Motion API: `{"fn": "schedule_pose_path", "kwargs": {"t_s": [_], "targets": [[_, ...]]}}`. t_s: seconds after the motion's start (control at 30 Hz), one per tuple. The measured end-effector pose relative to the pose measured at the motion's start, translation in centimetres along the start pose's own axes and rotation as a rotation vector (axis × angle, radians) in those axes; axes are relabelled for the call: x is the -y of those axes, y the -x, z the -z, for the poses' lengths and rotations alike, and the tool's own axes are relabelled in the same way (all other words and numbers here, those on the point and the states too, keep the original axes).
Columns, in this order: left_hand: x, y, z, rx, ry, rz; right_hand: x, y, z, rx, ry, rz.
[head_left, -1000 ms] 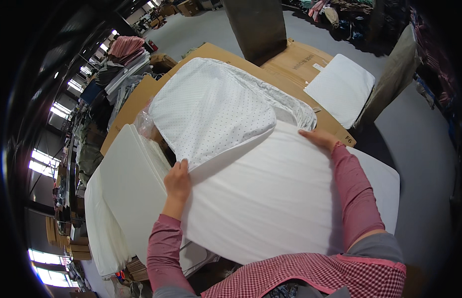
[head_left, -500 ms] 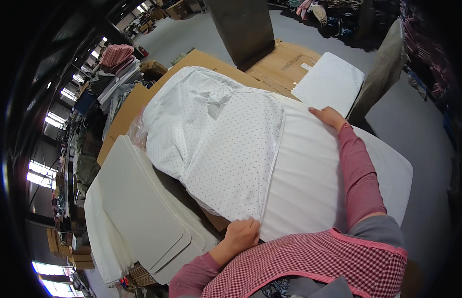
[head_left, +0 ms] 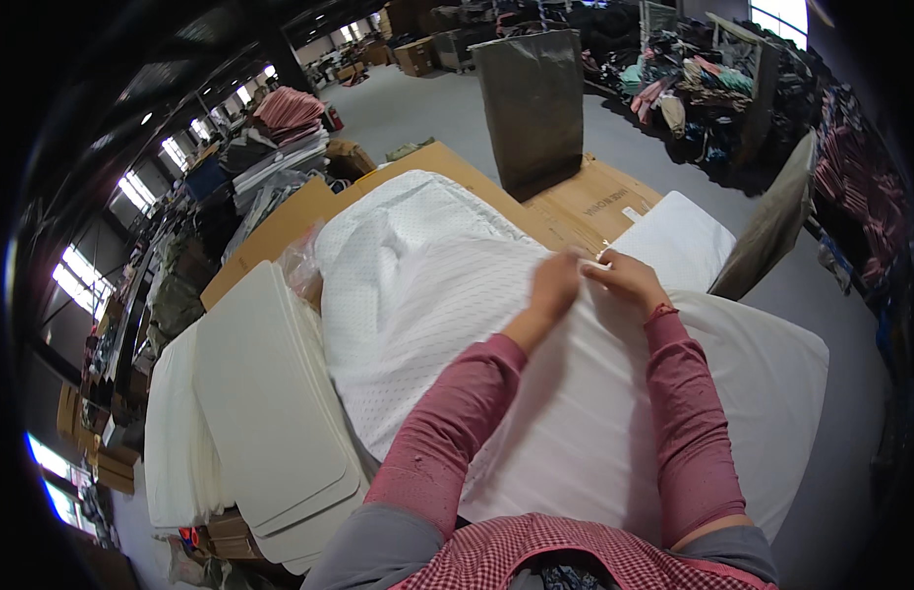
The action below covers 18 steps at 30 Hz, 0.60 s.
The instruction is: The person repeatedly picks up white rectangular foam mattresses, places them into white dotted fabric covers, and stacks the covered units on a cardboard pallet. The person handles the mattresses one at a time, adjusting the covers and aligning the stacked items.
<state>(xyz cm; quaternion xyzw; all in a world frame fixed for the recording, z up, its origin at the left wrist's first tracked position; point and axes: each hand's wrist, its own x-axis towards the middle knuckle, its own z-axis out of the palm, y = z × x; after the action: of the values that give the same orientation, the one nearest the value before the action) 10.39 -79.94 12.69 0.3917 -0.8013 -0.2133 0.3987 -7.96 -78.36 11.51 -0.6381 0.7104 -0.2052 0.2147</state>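
A white cover with small dots [head_left: 427,295] is drawn over the left part of a white padded piece [head_left: 585,413], whose plain right part lies bare. At the cover's far edge my left hand [head_left: 555,282] is closed on the fabric, slightly blurred by motion. Close beside it, my right hand [head_left: 631,282] pinches a white fold of the cover's edge between thumb and fingers. Both arms reach forward over the padded piece. The cover looks rumpled toward its far left end.
Left of the padded piece lies a stack of pale grey rounded boards [head_left: 270,393], beside white soft sheets [head_left: 176,433]. Brown cardboard [head_left: 447,167] lies beneath and behind. A folded white dotted piece [head_left: 678,236] sits far right, between two dark upright panels [head_left: 530,108].
My left hand has moved from the near edge of the cover to its far edge, beside my right hand. My right hand has closed on the fabric. The view has tilted up.
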Motion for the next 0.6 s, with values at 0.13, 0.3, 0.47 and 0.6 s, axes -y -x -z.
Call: {"fn": "schedule_pose_path", "kwargs": {"t_s": [0.13,0.3,0.47,0.6], "targets": [[-3.2,9.1,1.5,0.397,0.257,-0.058,-6.0,0.3,-0.9,-0.039,-0.278,-0.018],[6.5,25.5,12.9,-0.648,-0.359,0.398,-13.2,0.0,0.4,-0.161,-0.041,0.186],[8.7,34.4,12.4,-0.462,0.587,0.776,-14.8,-1.8,0.8,-0.04,-0.455,-0.03],[7.7,36.2,11.6,-0.518,1.13,0.929,-14.4,-2.7,0.5,-0.113,-0.459,0.017]]}}
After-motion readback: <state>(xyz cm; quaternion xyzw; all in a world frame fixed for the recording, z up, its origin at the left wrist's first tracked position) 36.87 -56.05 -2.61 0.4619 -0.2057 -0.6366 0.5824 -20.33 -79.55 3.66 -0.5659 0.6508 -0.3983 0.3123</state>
